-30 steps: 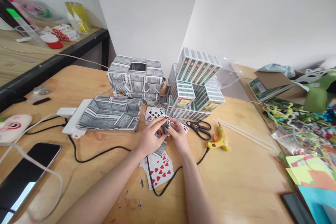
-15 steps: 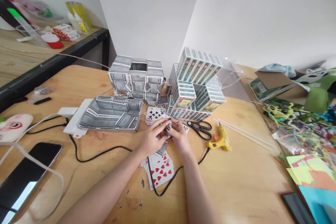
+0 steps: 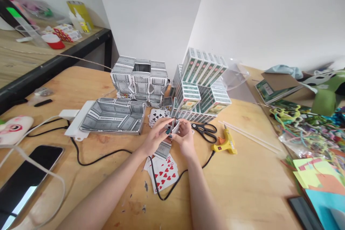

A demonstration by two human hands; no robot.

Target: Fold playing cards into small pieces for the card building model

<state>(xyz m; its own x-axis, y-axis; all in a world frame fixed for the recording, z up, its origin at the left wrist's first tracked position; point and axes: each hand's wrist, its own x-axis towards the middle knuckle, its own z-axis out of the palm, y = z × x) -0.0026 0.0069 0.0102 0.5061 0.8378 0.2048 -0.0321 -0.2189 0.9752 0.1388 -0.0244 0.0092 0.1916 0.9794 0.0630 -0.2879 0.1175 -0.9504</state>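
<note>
Between my fingertips is a bent playing card (image 3: 175, 127), partly hidden by the fingers. My left hand (image 3: 156, 138) pinches it from the left, and my right hand (image 3: 184, 139) grips it from the right. Just behind my left hand lies a stack of black-suited cards (image 3: 159, 115). Under my wrists a patterned card back (image 3: 163, 150) rests near fanned heart cards (image 3: 165, 176). Scissors (image 3: 206, 131) with black handles lie right of my right hand, and a yellow hot glue gun (image 3: 226, 143) lies beyond them.
An open tray made of cards (image 3: 114, 116) sits left, with a blocky card structure (image 3: 140, 81) behind it. Stacked card boxes (image 3: 202, 86) stand at back right. A black cable (image 3: 102, 158) crosses the table under my arms. Clear glue sticks (image 3: 250, 136) lie right; a phone (image 3: 27, 187) lies left.
The card between my hands has turned and opened out, showing more of its white face. My fingers have shifted slightly apart, and more of the patterned card back beneath shows.
</note>
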